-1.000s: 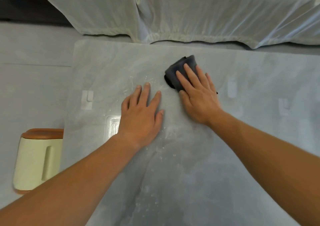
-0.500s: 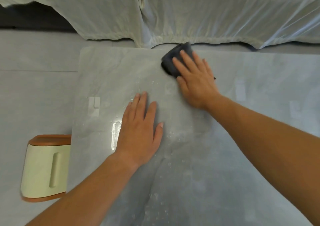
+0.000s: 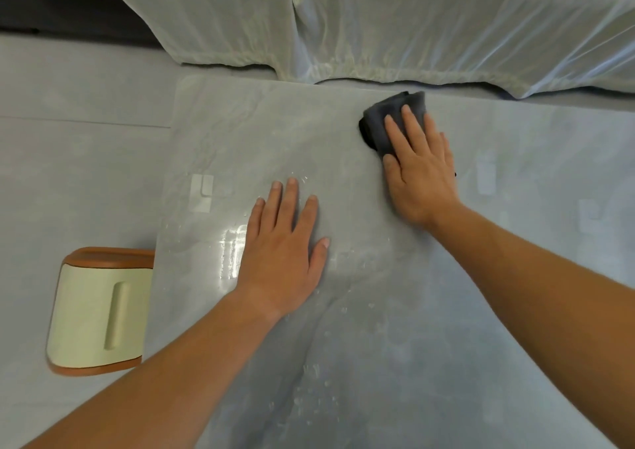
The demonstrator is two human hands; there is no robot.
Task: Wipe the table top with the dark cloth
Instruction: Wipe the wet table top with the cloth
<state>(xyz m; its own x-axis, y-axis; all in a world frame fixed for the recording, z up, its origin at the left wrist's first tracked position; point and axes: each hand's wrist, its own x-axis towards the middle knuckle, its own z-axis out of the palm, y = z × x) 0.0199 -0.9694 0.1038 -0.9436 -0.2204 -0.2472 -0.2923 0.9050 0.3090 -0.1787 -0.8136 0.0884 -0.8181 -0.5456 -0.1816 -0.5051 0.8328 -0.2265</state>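
- Right hand [image 3: 421, 170] lying flat on the dark cloth [image 3: 379, 122], fingers straight and close together, pressing it onto the surface [image 3: 464, 345]; thumb resting along the cloth's near edge.
- Dark cloth sitting bunched at about 1 o'clock in the view, just short of the surface's far edge, with its folds poking out past the fingertips toward 11 o'clock.
- Left hand [image 3: 281, 242] resting palm down on the bare surface near the middle, fingers straight and slightly spread, holding nothing. It is lying at 7 o'clock from the cloth, well apart from it.
- Water droplets [image 3: 314, 385] glinting around the left hand and trailing toward 6 o'clock.
- Pale sheet [image 3: 412, 25] hanging in folds along 12 o'clock, beyond the far edge.
- Cream container [image 3: 92, 311] with a brown rim standing on the floor [image 3: 68, 173] at 9 o'clock, the surface's left edge hiding its right side.
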